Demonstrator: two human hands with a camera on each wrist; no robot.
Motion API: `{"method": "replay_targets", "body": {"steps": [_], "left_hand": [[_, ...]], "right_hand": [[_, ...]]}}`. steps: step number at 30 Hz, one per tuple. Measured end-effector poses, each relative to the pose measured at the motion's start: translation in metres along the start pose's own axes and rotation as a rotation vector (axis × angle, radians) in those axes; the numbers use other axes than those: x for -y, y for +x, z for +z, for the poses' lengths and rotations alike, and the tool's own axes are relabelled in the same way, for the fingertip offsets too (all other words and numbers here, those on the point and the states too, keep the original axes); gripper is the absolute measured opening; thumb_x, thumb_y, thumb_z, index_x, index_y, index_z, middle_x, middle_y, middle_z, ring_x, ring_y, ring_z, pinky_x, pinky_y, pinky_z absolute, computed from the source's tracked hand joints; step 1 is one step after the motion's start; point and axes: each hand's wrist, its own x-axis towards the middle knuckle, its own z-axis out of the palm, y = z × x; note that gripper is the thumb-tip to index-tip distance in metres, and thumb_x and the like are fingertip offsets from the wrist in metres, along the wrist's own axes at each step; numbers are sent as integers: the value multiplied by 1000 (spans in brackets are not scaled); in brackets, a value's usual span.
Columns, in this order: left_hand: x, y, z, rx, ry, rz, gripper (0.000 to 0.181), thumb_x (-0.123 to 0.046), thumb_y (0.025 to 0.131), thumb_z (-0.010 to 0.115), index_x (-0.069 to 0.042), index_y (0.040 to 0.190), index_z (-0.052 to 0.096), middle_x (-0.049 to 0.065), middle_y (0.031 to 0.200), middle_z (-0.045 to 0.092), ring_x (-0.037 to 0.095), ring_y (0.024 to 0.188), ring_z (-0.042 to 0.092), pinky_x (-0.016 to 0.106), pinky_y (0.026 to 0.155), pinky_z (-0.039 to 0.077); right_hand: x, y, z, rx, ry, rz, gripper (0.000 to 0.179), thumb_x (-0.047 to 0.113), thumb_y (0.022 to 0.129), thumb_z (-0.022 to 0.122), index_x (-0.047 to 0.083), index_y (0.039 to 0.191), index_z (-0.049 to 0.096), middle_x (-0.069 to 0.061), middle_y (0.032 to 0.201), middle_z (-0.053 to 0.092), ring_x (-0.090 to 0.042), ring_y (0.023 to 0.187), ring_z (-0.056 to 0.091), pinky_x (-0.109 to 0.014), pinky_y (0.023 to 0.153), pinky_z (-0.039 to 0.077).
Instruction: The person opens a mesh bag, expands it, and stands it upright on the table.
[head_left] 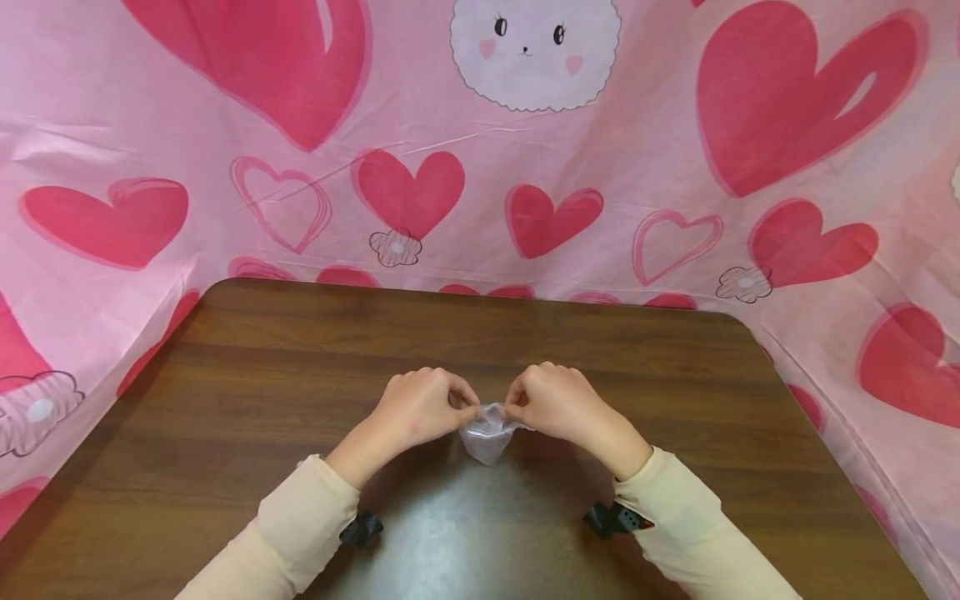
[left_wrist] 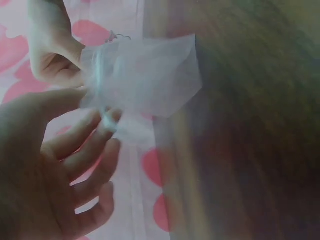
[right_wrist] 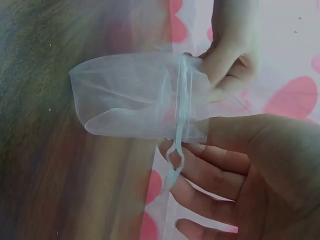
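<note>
A small sheer white organza drawstring pouch [head_left: 486, 446] hangs between both hands above the table, its mouth upward and spread. My left hand [head_left: 423, 406] pinches the left side of the rim between thumb and fingers. On the opposite side of the rim, my right hand [head_left: 558, 402] pinches the fabric the same way. The right wrist view shows the pouch [right_wrist: 125, 95] with a pale ribbon drawstring [right_wrist: 183, 100] threaded below its top edge; a ribbon loop dangles by the right fingers. No contents show through the sheer fabric [left_wrist: 150, 75] in the left wrist view.
A dark brown wooden table [head_left: 300, 350] with rounded far corners lies under the hands. Pink cloth [head_left: 465, 125] printed with hearts hangs behind it and along both sides. Each wrist carries a small black device, the left one [head_left: 362, 529] near the sleeve cuff.
</note>
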Motion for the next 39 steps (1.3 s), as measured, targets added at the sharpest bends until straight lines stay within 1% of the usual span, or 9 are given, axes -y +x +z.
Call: {"method": "replay_targets", "body": {"steps": [2,5,10,19,25,30,33,37,39], "left_hand": [[-1,1,-2,59,6,11,5,-39,84,77,-34,84,77,-23,67,63,2,58,55,33,56,41],[-4,2,-5,114,26,20,3,-37,83,78,-34,82,77,-23,64,61,1,58,55,34,59,42],[-4,3,-8,156,73,7,9,-29,82,77,-34,75,74,-21,60,59,3,60,55,35,60,44],[-2,2,-8,113,109,7,11,-26,80,75,-34,74,74,-20,67,61,5,61,55,35,59,44],[-2,2,-7,98,107,7,14,-22,77,71,-35,74,73,-19,67,61,7,59,53,34,58,42],[-4,-1,-5,91,93,15,15,-18,77,69,-33,76,73,-20,66,61,6,59,53,33,57,41],[-6,-3,-3,83,87,27,14,-17,79,69,-31,79,74,-20,63,58,6,57,51,33,56,40],[-9,-4,2,61,89,44,2,-29,84,75,-28,86,74,-20,60,54,4,57,50,31,54,40],[-10,-3,4,47,90,54,9,-35,85,76,-27,88,74,-20,59,53,2,57,50,31,53,40]], "right_hand": [[1,0,-1,-3,-9,2,9,26,86,78,20,78,78,16,58,56,-6,52,48,-28,48,40],[2,0,-1,-9,-26,3,10,27,85,78,22,77,77,17,59,56,-7,53,49,-28,48,40],[2,-1,0,-18,-52,7,9,27,85,77,24,76,76,16,61,56,-7,55,49,-30,51,42],[-2,-6,5,-24,-31,-29,10,18,84,75,21,75,74,14,60,54,-9,54,46,-29,50,41],[-5,-9,6,-2,-5,-25,9,18,84,78,22,77,74,14,65,58,-8,57,47,-29,53,41],[-6,-12,7,-12,-9,-24,8,18,84,78,22,78,74,14,66,58,-7,58,48,-29,53,41],[-6,-13,8,-41,-28,-27,8,20,85,77,22,79,73,14,66,59,-6,59,50,-29,54,42],[-4,-14,10,-112,-34,-28,7,22,85,78,22,80,73,15,67,60,-4,60,52,-29,54,44],[-2,-14,12,-150,-21,-23,7,23,85,79,23,80,73,16,66,59,-3,60,51,-29,54,44]]}}
